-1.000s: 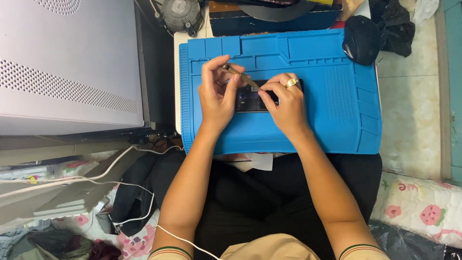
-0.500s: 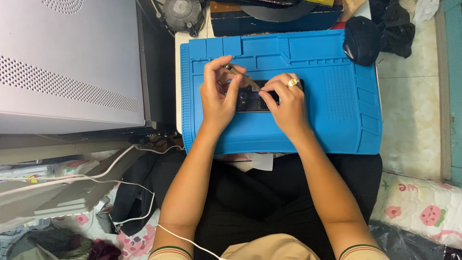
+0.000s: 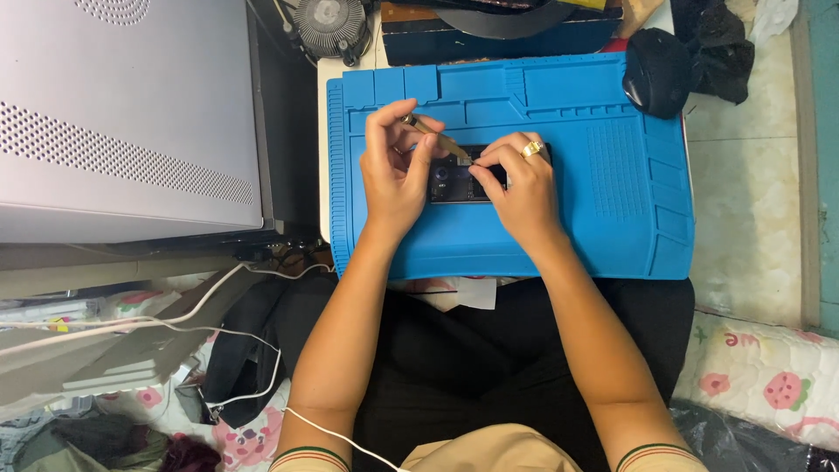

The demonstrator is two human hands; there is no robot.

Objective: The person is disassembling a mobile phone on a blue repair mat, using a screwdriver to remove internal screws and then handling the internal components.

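A dark phone (image 3: 450,181) lies face down on a blue repair mat (image 3: 603,201), its camera cluster showing between my hands. My left hand (image 3: 395,170) grips a thin tan tool (image 3: 434,137) that slants down to the right, its tip over the phone. My right hand (image 3: 516,183), with a gold ring on one finger, rests on the phone's right part and pinches near the tool's tip. Most of the phone is hidden under my fingers.
A grey computer case (image 3: 122,114) stands at the left. A round cooling fan (image 3: 330,24) and a dark box (image 3: 498,39) lie behind the mat. A black pouch (image 3: 657,72) sits at the mat's back right corner. White cables (image 3: 175,323) trail at lower left.
My left hand has lifted its fingers and turned the tan tool a little; my right hand's fingertips have closed in on the tool's tip. The phone has stayed put.
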